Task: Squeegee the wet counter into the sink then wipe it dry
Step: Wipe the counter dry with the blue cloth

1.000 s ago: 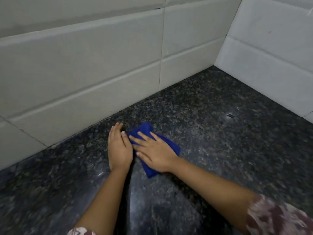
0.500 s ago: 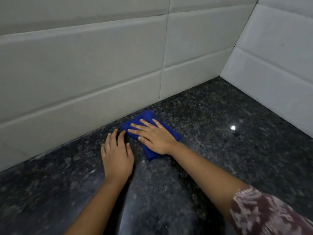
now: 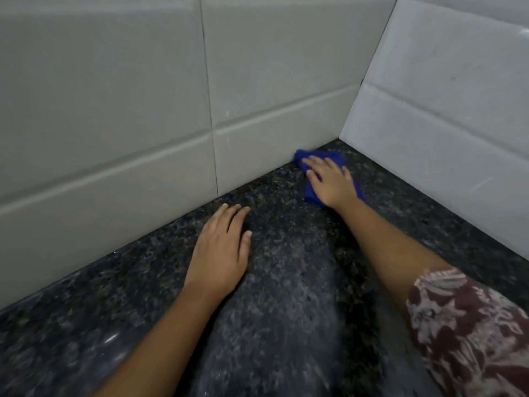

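Head view: crumpled blue cloth (image 3: 309, 190) lies on the dark speckled granite surface (image 3: 286, 296), close to the corner of the pale tiled walls (image 3: 114, 96). Right hand (image 3: 332, 181) presses it flat, fingers (image 3: 313, 161) spread open. Left hand (image 3: 221, 253) rests palm-down, fingers extended, well apart from the cloth.

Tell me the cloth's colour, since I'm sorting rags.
Deep blue cloth, pressed flat under the right hand; the head view shows it.

Home kitchen; granite counter (image 3: 286, 282), tiled walls (image 3: 114, 96)
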